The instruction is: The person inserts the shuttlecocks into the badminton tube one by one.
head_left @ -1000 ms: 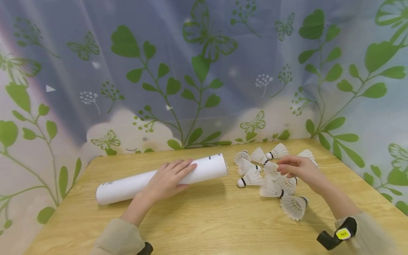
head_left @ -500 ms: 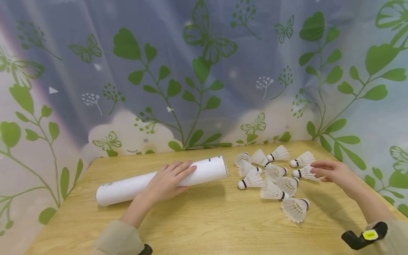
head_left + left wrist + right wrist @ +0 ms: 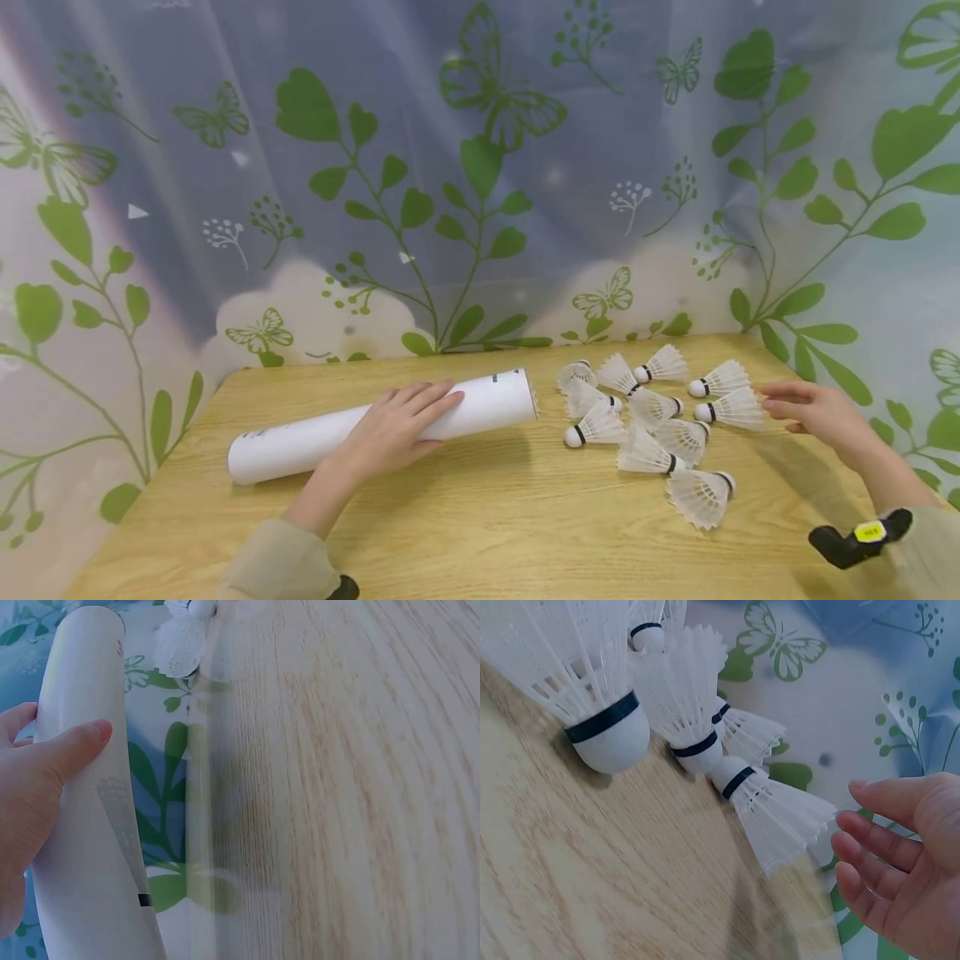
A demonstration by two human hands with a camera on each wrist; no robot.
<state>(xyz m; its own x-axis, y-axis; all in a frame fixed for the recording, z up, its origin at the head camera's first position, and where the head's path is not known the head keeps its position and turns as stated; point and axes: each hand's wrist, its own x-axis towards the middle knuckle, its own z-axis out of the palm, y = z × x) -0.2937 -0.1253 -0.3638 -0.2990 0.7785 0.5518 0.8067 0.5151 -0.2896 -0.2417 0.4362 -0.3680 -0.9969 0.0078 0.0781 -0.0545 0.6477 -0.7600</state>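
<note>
My left hand (image 3: 397, 425) lies over a long white shuttlecock tube (image 3: 491, 402) at the left of the table and grips it. In the left wrist view the thumb wraps one side of the tube (image 3: 86, 832), fingers on the other. Off to the right, my right hand (image 3: 821, 417) holds nothing, its fingers loosely bent. Its fingertips are right at the feathered end of a white shuttlecock (image 3: 735, 409), whose cork points left. The right wrist view shows a small gap between that shuttlecock (image 3: 780, 814) and the right hand (image 3: 919, 859).
Several more shuttlecocks, white with black bands, form a loose cluster (image 3: 652, 408) right of the tube. Another shuttlecock (image 3: 720, 379) lies just behind the one by my right hand. A patterned curtain (image 3: 525, 208) hangs at the back edge of the wooden table (image 3: 450, 533).
My right hand has moved right, away from the cluster, uncovering the two shuttlecocks at its right side, and now sits just past the nearer one. The left hand stays on the tube.
</note>
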